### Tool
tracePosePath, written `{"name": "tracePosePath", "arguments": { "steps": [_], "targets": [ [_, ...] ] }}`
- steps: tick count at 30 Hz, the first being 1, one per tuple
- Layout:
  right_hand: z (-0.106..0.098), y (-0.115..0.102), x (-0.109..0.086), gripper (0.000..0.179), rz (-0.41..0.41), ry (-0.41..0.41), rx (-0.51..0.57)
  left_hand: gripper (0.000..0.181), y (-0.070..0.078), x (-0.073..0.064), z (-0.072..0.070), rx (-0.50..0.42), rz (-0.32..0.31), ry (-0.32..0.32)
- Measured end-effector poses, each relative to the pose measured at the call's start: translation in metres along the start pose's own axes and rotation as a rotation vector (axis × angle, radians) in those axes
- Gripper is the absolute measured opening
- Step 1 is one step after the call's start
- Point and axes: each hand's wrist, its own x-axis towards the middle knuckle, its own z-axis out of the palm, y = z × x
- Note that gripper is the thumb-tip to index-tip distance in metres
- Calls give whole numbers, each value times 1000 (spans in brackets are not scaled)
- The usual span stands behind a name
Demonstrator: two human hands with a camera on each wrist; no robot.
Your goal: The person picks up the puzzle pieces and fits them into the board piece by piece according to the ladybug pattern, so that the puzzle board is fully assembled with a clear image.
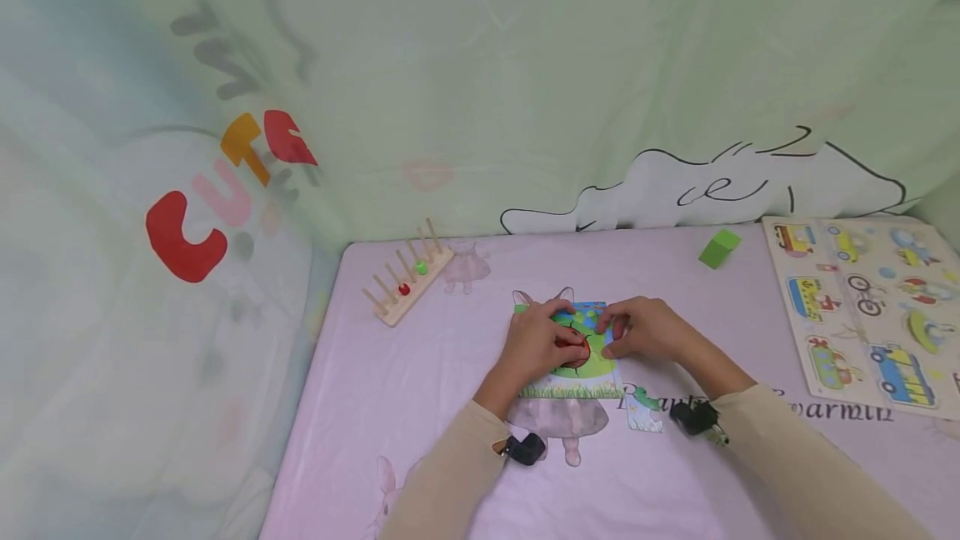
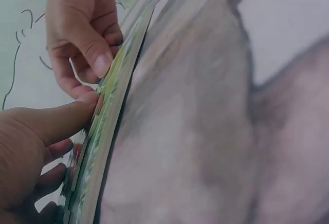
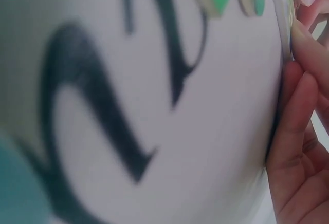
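A picture puzzle (image 1: pixel 577 391) with a red ladybug, green ground and blue top lies flat before me. My left hand (image 1: pixel 531 342) rests over its left part, with the thumb and fingertips touching the ladybug. At the puzzle's right edge is my right hand (image 1: pixel 645 328), its fingers bent and a gap showing between thumb and forefinger. Both hands' tips come close together at the board in the left wrist view; whether the right one pinches a piece is hidden. A loose puzzle piece (image 1: pixel 643 411) with a green shape lies just below the right corner.
A wooden peg rack (image 1: pixel 415 286) with a red and a green bead stands at the left back. A green block (image 1: pixel 720 248) sits at the back right. Beside it lies a wooden vehicle puzzle board (image 1: pixel 851 340). Cloth walls rise at the back and left.
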Motion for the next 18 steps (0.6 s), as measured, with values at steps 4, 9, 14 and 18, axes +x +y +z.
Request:
{"name": "tracePosePath", "arguments": {
  "steps": [4,9,14,18],
  "targets": [
    [0,-3,1,21,46,-10,21,20,1,-1,-1,22,4,8],
    [-1,-8,0,18,94,-20,67,21,3,-1,-2,45,6,15],
    [-1,-8,0,18,127,-15,103,22,3,0,-1,59,3,10],
    [2,-6,2,18,142,-10,105,23,3,0,-1,57,-4,4]
  ]
}}
